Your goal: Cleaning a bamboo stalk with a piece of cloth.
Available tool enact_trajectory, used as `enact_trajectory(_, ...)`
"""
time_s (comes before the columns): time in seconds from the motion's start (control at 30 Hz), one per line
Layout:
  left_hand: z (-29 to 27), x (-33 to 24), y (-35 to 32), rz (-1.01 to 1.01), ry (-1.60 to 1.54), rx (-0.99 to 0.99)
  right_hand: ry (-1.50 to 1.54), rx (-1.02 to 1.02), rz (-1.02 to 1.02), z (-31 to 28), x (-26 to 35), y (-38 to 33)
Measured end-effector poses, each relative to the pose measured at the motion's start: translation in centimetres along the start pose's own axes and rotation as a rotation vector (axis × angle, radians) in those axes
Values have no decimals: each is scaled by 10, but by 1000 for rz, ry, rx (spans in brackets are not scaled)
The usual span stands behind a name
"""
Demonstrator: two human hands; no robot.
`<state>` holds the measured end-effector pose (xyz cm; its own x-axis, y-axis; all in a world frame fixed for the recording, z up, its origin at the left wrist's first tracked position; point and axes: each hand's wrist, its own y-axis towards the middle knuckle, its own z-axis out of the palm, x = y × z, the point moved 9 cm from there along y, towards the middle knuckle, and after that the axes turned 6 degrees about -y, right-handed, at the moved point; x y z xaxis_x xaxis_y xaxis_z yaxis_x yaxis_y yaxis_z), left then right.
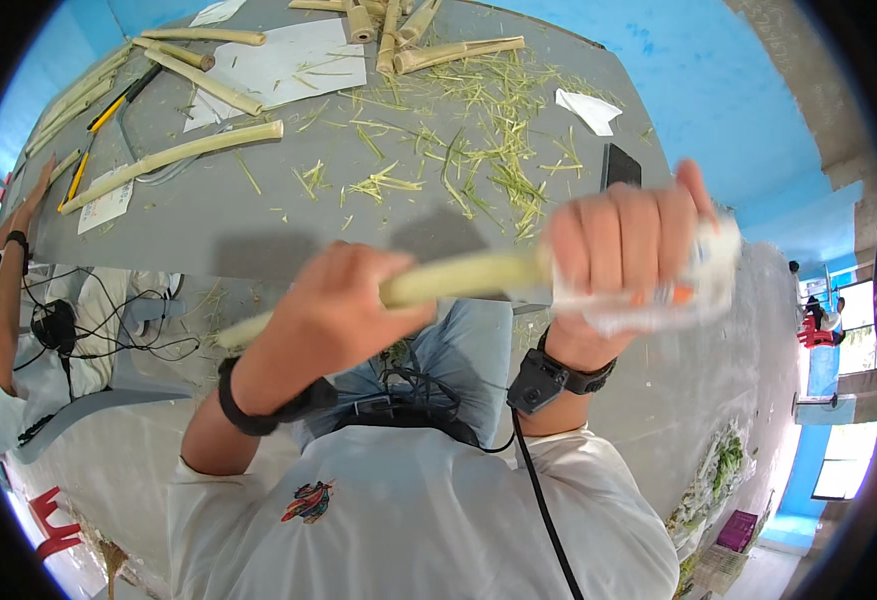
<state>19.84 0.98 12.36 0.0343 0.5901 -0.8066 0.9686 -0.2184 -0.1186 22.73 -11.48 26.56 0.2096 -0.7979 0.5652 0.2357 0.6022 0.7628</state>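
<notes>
Two hands grip one pale green stalk (448,280) above the lap, just short of the grey table (228,215); its right end is hidden inside the blurred right hand (623,260), which is closed on a white wrapper (698,290) around it. The stalk's long axis runs nearly level, left end slightly lower. The left hand (333,310) is closed around its left part.

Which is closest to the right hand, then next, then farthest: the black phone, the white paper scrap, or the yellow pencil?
From the right hand:
1. Black phone, just above it on the table.
2. White paper scrap, farther up.
3. Yellow pencil, far left side.
</notes>
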Motion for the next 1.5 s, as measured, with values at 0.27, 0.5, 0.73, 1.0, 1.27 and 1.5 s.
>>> enact_trajectory(0.27, -31, -39, -28, 512, 224, -551, -42, 22, -41, 13, -4, 7)
enact_trajectory(0.5, -33, -40, -17, 410, 182, -371, -34, -42, 18, 3, -2, 4)
enact_trajectory(0.73, -48, -35, -29, 135, 372, -608, 48, 7, -52, -11, -1, -3)
enact_trajectory(1.0, -34, -38, -44, 411, 196, -417, 117, 78, -75, 5, -3, -6)
enact_trajectory(1.27, -53, -42, -38, 163, 235, -527, 107, -155, -130, -17, -2, -9)
enact_trajectory(1.5, -53, -37, -41, -39, 115, -448, 55, -246, -214, -13, 4, -8)
